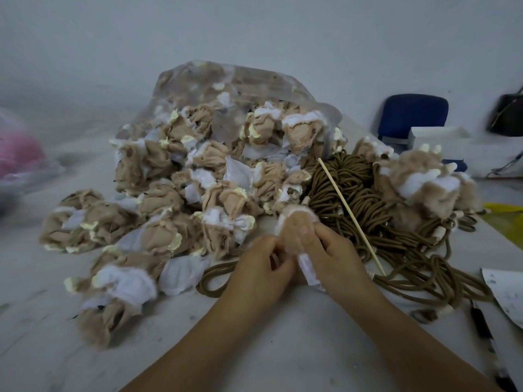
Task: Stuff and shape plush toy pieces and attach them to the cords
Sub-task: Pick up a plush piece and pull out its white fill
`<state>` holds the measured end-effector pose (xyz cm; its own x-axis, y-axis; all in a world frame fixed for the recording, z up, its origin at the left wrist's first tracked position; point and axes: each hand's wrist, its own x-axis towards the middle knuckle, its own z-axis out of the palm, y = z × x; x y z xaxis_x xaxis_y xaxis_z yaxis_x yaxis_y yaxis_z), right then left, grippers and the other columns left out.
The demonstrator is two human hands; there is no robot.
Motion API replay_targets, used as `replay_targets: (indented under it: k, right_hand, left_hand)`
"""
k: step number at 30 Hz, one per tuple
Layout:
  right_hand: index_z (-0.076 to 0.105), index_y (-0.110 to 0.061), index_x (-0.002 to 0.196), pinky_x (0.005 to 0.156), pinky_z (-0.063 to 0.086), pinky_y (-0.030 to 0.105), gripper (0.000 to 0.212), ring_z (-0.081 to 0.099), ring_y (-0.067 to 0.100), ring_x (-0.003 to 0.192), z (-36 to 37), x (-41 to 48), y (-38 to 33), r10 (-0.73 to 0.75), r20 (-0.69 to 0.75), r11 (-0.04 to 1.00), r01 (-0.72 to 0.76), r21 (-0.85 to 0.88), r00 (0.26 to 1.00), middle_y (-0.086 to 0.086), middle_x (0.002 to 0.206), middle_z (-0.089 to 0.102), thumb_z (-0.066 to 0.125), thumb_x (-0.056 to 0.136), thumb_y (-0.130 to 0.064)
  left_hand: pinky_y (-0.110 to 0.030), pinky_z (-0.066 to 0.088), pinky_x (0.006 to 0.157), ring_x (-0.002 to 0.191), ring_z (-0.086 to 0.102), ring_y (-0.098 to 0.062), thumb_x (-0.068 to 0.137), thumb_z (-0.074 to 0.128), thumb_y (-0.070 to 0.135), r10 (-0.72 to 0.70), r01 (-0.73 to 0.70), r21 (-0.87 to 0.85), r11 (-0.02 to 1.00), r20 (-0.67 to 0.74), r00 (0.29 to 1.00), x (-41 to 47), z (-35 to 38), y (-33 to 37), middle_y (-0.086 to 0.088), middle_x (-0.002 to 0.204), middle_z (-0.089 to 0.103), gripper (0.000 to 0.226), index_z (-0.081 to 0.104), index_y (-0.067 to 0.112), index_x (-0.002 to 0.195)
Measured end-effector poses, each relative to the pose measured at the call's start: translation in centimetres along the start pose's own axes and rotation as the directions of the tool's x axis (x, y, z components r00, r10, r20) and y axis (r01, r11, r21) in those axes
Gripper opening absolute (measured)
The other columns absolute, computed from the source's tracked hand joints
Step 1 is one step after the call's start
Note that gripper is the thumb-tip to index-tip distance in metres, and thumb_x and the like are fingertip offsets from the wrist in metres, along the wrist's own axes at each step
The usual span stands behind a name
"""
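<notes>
Both hands work one tan plush piece [297,222], held just above the bench [254,335] at the near edge of the heaped brown cords [353,193]. The right hand [331,250] has its grip clamped round the piece, thumb pressed on the furry top. The left hand [263,261] pinches the lower white edge with curled fingers. This looks like the shaping step, the piece being squeezed into form, though blur hides the detail. Joining it to a cord end probably comes next, which calls for freeing one hand to pick a cord out of the tangle. A wooden stick [351,216] lies across the cords, and unstuffed skins [169,199] spill from a clear plastic bag [240,86].
</notes>
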<state>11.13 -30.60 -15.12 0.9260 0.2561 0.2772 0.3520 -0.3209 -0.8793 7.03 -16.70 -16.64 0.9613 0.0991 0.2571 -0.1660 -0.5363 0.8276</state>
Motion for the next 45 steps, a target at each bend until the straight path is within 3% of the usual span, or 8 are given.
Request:
replay_targets:
  k: [7,13,16,24,29,34,40,45]
  right_hand:
    - [0.05,-0.017,0.07,0.052,0.035,0.026,0.035,0.042,0.006,0.054,-0.3,0.6,0.3,0.006,0.008,1.0,-0.007,0.021,1.0,-0.005,0.057,0.046,0.046,0.098,-0.036]
    - [0.054,-0.023,0.081,0.06,0.042,0.02,0.046,0.047,0.0,0.063,-0.4,0.6,0.4,0.057,0.245,0.995,-0.076,0.071,0.968,-0.016,0.064,0.052,0.063,0.064,-0.064]
    - [0.057,-0.02,0.087,0.059,0.044,0.018,0.057,0.046,0.001,0.064,-0.3,0.3,0.5,0.106,0.331,0.991,-0.126,0.042,0.938,-0.011,0.072,0.053,0.075,0.054,-0.063]
    - [0.059,-0.034,0.084,0.068,0.044,0.011,0.01,0.057,-0.007,0.081,1.0,-0.6,0.4,-0.006,0.379,0.989,0.063,-0.137,0.925,-0.009,0.088,0.062,0.069,0.087,-0.03]
    - [0.058,-0.024,0.072,0.059,0.056,0.03,0.024,0.065,0.011,0.068,-0.2,-0.4,-0.5,0.163,0.363,0.915,-0.278,0.293,0.918,-0.002,0.075,0.064,0.055,0.096,-0.018]
    - [0.066,-0.022,0.071,0.041,0.048,0.025,0.014,0.062,0.014,0.053,0.0,0.1,-1.1,0.228,0.249,0.833,-0.321,0.452,0.941,-0.001,0.066,0.067,0.067,0.082,-0.031]
    - [0.067,-0.01,0.094,0.039,0.041,0.02,0.03,0.057,0.007,0.048,-0.9,0.9,-0.5,0.302,0.24,0.618,-0.381,0.687,0.923,0.002,0.067,0.065,0.065,0.083,-0.038]
    - [0.062,-0.007,0.11,0.048,0.043,0.019,0.035,0.053,0.007,0.06,-1.9,0.9,-0.7,0.083,0.403,0.533,-0.382,0.755,0.912,0.006,0.078,0.061,0.067,0.084,-0.029]
  left_hand:
    - [-0.014,0.036,0.041,0.042,0.045,0.001,0.092,0.058,0.022,-0.217,0.177,-0.316,0.932,-0.098,0.971,0.2,-0.5,0.4,0.013,0.054,0.058,0.02,0.049,0.029,0.075]
    - [-0.026,0.055,0.054,0.06,0.069,-0.019,0.094,0.057,0.0,-0.39,0.242,-0.793,0.559,0.006,0.921,0.4,-1.1,0.9,-0.009,0.068,0.069,0.011,0.051,0.008,0.093]
    - [-0.024,0.051,0.051,0.053,0.06,-0.012,0.095,0.056,0.003,-0.373,0.196,-0.769,0.608,-0.059,0.926,0.9,-1.5,0.7,-0.005,0.061,0.062,0.009,0.052,0.011,0.092]
    - [-0.024,0.035,0.043,0.045,0.038,-0.012,0.098,0.057,0.01,-0.334,0.151,-0.769,0.622,-0.086,0.938,1.1,-2.0,0.1,-0.004,0.055,0.05,0.014,0.054,0.011,0.084]
    - [-0.03,0.041,0.054,0.056,0.047,-0.013,0.092,0.061,0.011,-0.356,0.208,-0.581,0.787,-0.152,0.922,1.3,-1.9,-0.6,-0.003,0.063,0.054,0.017,0.052,0.013,0.077]
    - [-0.016,0.041,0.051,0.056,0.047,-0.008,0.09,0.061,0.012,-0.235,0.169,-0.398,0.902,-0.124,0.964,0.8,-1.9,-0.1,0.006,0.06,0.053,0.019,0.054,0.013,0.072]
    - [-0.015,0.051,0.057,0.055,0.063,-0.009,0.095,0.062,0.022,-0.225,0.211,-0.458,0.864,0.025,0.974,0.2,-1.7,0.8,-0.001,0.066,0.071,0.018,0.062,0.011,0.081]
    - [-0.016,0.049,0.055,0.052,0.059,-0.008,0.095,0.062,0.024,-0.257,0.222,-0.494,0.841,-0.004,0.966,0.2,-1.4,1.0,0.001,0.06,0.068,0.021,0.063,0.009,0.081]
